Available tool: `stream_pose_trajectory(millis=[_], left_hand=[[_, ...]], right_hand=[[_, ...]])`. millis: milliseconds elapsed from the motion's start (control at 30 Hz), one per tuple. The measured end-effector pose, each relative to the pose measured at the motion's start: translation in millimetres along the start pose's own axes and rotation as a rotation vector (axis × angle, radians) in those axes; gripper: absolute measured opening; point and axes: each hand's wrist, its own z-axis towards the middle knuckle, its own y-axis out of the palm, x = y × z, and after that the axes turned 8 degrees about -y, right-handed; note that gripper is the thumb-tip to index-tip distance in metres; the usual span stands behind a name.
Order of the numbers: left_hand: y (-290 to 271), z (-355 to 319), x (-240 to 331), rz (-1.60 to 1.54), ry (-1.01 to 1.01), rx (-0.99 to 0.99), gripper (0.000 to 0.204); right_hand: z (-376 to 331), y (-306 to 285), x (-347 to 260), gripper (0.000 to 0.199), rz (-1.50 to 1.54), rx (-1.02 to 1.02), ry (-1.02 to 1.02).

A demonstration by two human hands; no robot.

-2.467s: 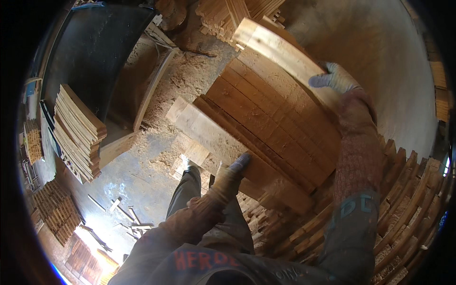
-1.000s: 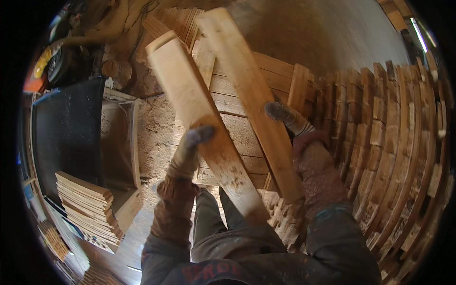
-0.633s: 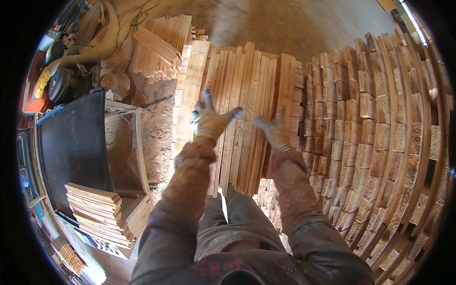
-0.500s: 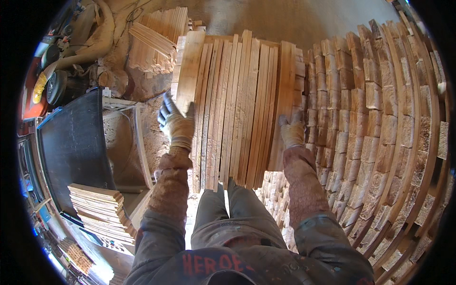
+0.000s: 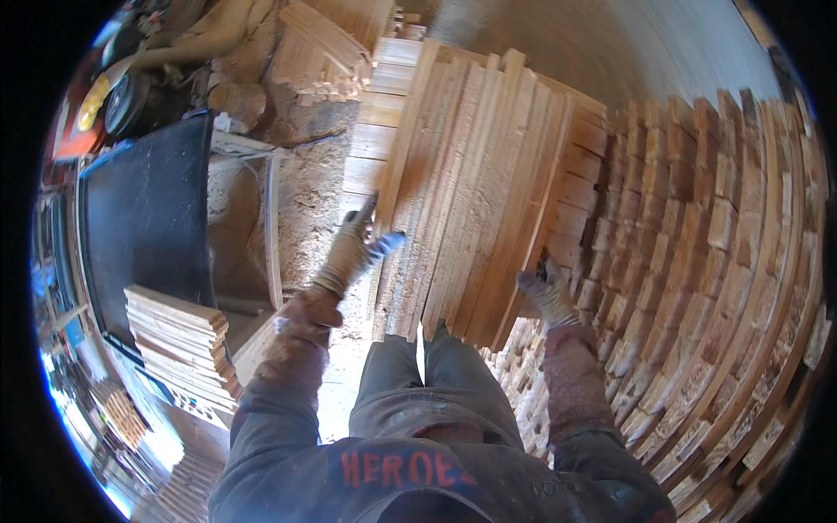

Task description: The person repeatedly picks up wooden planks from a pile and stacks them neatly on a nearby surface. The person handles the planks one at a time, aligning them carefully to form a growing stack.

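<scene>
A row of long wooden strips [image 5: 462, 183] lies side by side in front of me, the near ends close to my legs. Below it, crosswise planks [image 5: 373, 144] stick out on both sides. My left hand [image 5: 350, 248], in a pale work glove with dark fingertips, is at the row's left edge, its fingers spread and some reaching over the outer strip. My right hand [image 5: 551, 295], gloved alike, is by the right edge near the close end, thumb and fingers apart. Neither hand is closed around a strip.
Tall stacked lumber [image 5: 680, 235] stands close on the right. On the left are a dark panel [image 5: 148, 218] in a frame and a small pile of boards [image 5: 174, 336]. Another wood pile [image 5: 323, 48] and a thick hose [image 5: 196, 44] are at the far left.
The wide outer boards that lay flat now show narrower against the row, exposing the crosswise planks. Both hands have come nearer to me. The row appears slanted as the view has turned.
</scene>
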Motion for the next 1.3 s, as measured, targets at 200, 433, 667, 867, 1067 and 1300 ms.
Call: stream_pose_trajectory(millis=[200,433,667,867,1067,1300], left_hand=[[24.9,-21.3,-11.1,0.040,-0.031,0.251,0.114],[-27.6,-71.2,10.0,-0.067,-0.094,-0.016,0.137],[-141.8,-181.3,-75.5,-0.818,0.091,0.214,0.121],[-325.8,-237.1,-120.8,-0.813,0.236,0.881,0.097],[-461.6,-236.3,-188.5,0.351,-0.712,1.364,0.108],[-466.1,-240.3,-205.8,0.492,-0.842,1.380,0.097]], right_hand=[[5.1,55.3,-26.4,0.071,-0.792,0.008,0.237],[-9.5,51.8,-27.6,0.080,0.087,0.140,0.234],[11.8,259.1,-108.3,0.055,-0.302,-0.391,-0.173],[61.6,611.9,-219.8,0.077,-0.529,-1.068,-0.466],[25.3,816.3,-178.1,0.138,-0.890,-1.008,-0.358],[-26.7,850.8,-146.0,0.131,-0.961,-0.933,-0.594]])
